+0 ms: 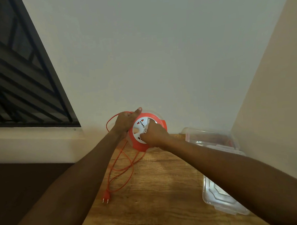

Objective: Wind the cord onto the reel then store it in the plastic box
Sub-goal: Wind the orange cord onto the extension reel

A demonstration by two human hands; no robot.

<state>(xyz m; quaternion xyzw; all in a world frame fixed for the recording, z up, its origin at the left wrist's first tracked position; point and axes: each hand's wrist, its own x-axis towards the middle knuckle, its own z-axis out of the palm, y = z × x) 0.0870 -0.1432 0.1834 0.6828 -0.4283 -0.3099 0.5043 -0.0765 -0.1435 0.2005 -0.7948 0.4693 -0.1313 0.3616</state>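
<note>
An orange reel (162,124) with a white socket face is held up above the far end of the wooden table (156,188). My left hand (126,121) grips its left rim, thumb over the top edge. My right hand (153,134) presses on the white face, fingers closed on it. The orange cord (120,166) loops out past my left hand, hangs down and lies in loose loops on the table, ending in a two-pin plug (106,195). The clear plastic box (211,136) stands open at the far right.
The box's clear lid (221,199) lies flat on the table's right side, partly under my right forearm. White walls close in behind and to the right. A dark barred window (23,75) is on the left, with a ledge below it.
</note>
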